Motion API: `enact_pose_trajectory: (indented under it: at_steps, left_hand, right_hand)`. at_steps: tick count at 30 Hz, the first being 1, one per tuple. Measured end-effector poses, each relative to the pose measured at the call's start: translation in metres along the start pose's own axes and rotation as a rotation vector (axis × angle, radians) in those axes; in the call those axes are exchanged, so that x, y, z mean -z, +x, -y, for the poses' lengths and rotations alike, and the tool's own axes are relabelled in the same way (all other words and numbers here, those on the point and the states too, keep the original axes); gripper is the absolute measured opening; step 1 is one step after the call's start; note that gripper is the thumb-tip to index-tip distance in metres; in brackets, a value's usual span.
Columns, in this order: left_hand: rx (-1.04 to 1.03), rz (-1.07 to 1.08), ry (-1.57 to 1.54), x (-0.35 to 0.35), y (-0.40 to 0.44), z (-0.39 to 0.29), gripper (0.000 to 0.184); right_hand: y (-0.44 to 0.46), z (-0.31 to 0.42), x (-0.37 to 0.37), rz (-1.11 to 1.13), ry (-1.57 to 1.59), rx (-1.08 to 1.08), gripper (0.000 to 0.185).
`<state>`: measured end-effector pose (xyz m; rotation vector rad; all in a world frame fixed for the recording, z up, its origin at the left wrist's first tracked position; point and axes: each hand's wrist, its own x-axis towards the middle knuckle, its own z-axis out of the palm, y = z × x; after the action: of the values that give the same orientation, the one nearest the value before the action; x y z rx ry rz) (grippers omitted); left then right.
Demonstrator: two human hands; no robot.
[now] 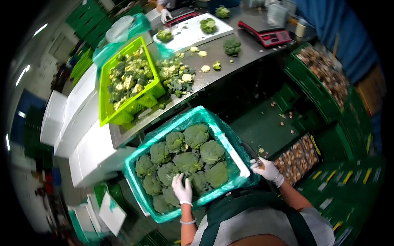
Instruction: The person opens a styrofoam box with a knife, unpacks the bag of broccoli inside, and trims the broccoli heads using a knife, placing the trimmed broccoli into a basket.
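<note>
A white box (236, 160) lined with green plastic film stands in front of me, filled with several green broccoli heads (188, 162). Over its near side, my left hand (182, 190), in a white glove, has its fingers curled down onto a broccoli head (170, 196), partly covering it. My right hand (267, 169), also gloved, is closed around the handle of a knife (251, 151) just outside the box's right edge. The knife's dark blade points up and away from me.
A lime-green crate (154, 91) of broccoli pieces and trimmings sits on the metal table (242, 58). Beyond are a white board (193, 35), a red scale (273, 37) and another person's gloved hand (165, 15). Mushroom crates (324, 67) stand at right, white boxes (88, 158) at left.
</note>
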<state>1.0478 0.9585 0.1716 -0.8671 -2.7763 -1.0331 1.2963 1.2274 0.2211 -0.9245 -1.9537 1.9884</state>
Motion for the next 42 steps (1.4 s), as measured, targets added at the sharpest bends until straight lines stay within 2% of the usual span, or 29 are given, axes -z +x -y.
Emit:
enact_pose_trajectory:
  at_steps: [1, 3, 5, 7, 9, 10, 11, 13, 15, 16, 19, 22, 24, 25, 27, 28, 29, 31, 33, 34, 35, 36, 37, 40, 42]
  left_hand:
    - [0.02, 0.041, 0.025, -0.017, -0.01, -0.017, 0.033]
    - [0.029, 0.09, 0.267, -0.042, -0.022, -0.056, 0.035]
    - [0.098, 0.183, 0.316, -0.059, -0.025, -0.076, 0.039]
    - [0.086, 0.177, 0.32, -0.067, -0.02, -0.097, 0.045]
    - [0.212, 0.094, 0.091, -0.076, -0.01, -0.109, 0.056]
    - [0.296, 0.03, 0.07, -0.081, -0.004, -0.114, 0.065]
    - [0.381, 0.04, 0.102, -0.081, 0.011, -0.123, 0.071]
    - [0.426, 0.163, 0.163, -0.095, 0.036, -0.119, 0.087]
    - [0.537, 0.265, 0.115, -0.11, 0.06, -0.113, 0.107]
    - [0.646, 0.392, -0.026, -0.107, 0.072, -0.107, 0.118]
    - [0.613, 0.416, -0.006, -0.106, 0.074, -0.1, 0.116]
    - [0.515, 0.242, -0.091, -0.109, 0.06, -0.099, 0.108]
    - [0.498, 0.218, -0.092, -0.113, 0.051, -0.099, 0.109]
    - [0.503, 0.206, -0.067, -0.113, 0.052, -0.098, 0.099]
    - [0.551, 0.194, -0.237, -0.09, 0.077, -0.091, 0.079]
    - [0.56, -0.023, -0.273, -0.077, 0.091, -0.089, 0.061]
    - [0.54, -0.287, -0.101, -0.075, 0.105, -0.065, 0.056]
    - [0.734, -0.584, 0.255, -0.051, 0.137, -0.049, 0.073]
    - [1.036, -0.479, 0.349, -0.042, 0.161, -0.009, 0.095]
    - [1.133, -0.373, 0.302, -0.038, 0.173, 0.009, 0.103]
    - [1.233, -0.242, 0.254, -0.033, 0.182, 0.007, 0.11]
    - [1.325, -0.123, 0.365, -0.035, 0.196, 0.004, 0.119]
    - [1.395, -0.076, 0.376, -0.035, 0.207, 0.003, 0.117]
    - [1.186, -0.325, 0.277, -0.046, 0.187, 0.033, 0.107]
    - [1.093, -0.467, 0.243, -0.045, 0.182, 0.009, 0.094]
  right_hand:
    - [0.006, -0.006, 0.026, 0.026, 0.02, 0.008, 0.029]
    - [0.021, -0.014, 0.076, 0.007, -0.094, -0.046, 0.028]
    - [0.029, 0.015, 0.117, -0.036, -0.324, -0.075, 0.029]
    - [0.044, 0.009, 0.149, -0.094, -0.209, 0.044, 0.028]
    - [0.064, 0.006, 0.172, -0.041, 0.102, -0.047, 0.029]
    - [0.079, -0.017, 0.185, -0.027, 0.069, 0.0, 0.03]
    - [0.086, -0.009, 0.189, -0.026, 0.023, -0.006, 0.03]
    - [0.098, 0.009, 0.187, -0.042, -0.149, 0.055, 0.026]
    - [0.109, 0.008, 0.178, -0.014, -0.022, 0.049, 0.026]
    - [0.111, 0.008, 0.172, 0.018, -0.041, 0.048, 0.026]
    - [0.123, 0.01, 0.158, 0.127, -0.136, 0.023, 0.028]
    - [0.14, 0.01, 0.146, 0.21, -0.24, 0.092, 0.029]
    - [0.151, 0.018, 0.142, 0.234, -0.267, 0.04, 0.028]
    - [0.159, 0.022, 0.141, 0.254, -0.261, 0.033, 0.028]
    - [0.187, 0.027, 0.144, 0.284, -0.32, 0.071, 0.029]
    - [0.204, 0.032, 0.147, 0.299, -0.296, 0.058, 0.029]
    - [0.223, 0.042, 0.148, 0.32, -0.3, 0.071, 0.029]
    - [0.26, 0.058, 0.156, 0.36, -0.287, 0.045, 0.028]
    - [0.304, 0.062, 0.168, 0.383, -0.397, 0.089, 0.026]
    - [0.328, 0.068, 0.171, 0.41, -0.407, 0.089, 0.026]
    - [0.337, 0.075, 0.178, 0.433, -0.421, 0.068, 0.026]
    - [0.347, 0.095, 0.18, 0.443, -0.492, 0.108, 0.026]
    - [0.362, 0.095, 0.184, 0.452, -0.499, 0.109, 0.026]
    - [0.396, 0.089, 0.195, 0.493, -0.51, 0.051, 0.026]
    - [0.41, 0.101, 0.183, 0.56, -0.575, 0.062, 0.026]
